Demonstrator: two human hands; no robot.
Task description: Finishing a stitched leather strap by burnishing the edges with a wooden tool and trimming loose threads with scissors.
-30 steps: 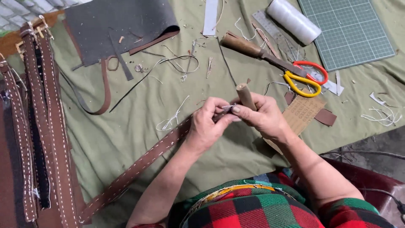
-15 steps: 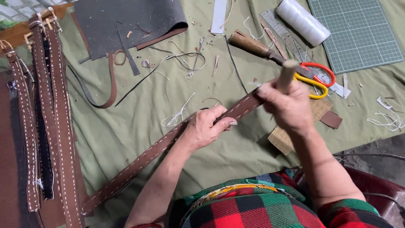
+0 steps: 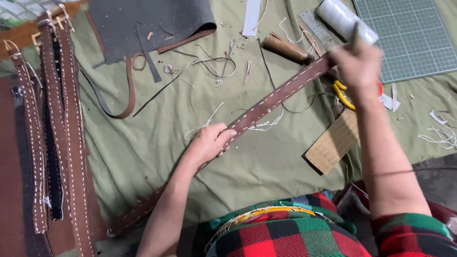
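A long brown leather strap [image 3: 266,102] with white stitching along both edges runs diagonally over the green cloth [image 3: 143,152]. My left hand [image 3: 209,143] grips the strap near its middle, fingers wrapped around it. My right hand [image 3: 357,66] is raised at the upper right, closed on the strap's far end together with a small wooden-handled tool whose tip pokes above the fingers. The strap is pulled taut between both hands; its lower end [image 3: 138,214] trails toward me.
Several finished stitched straps [image 3: 62,143] lie at the left. A dark grey leather sheet [image 3: 152,24], a wooden-handled awl [image 3: 285,47], a white thread spool [image 3: 342,19], a green cutting mat [image 3: 409,33], yellow-handled scissors [image 3: 345,93], a cardboard piece [image 3: 333,143] and thread scraps lie around.
My right hand rose up and to the right, drawing the strap's end away from my left hand. The left hand stayed low, sliding along the strap.
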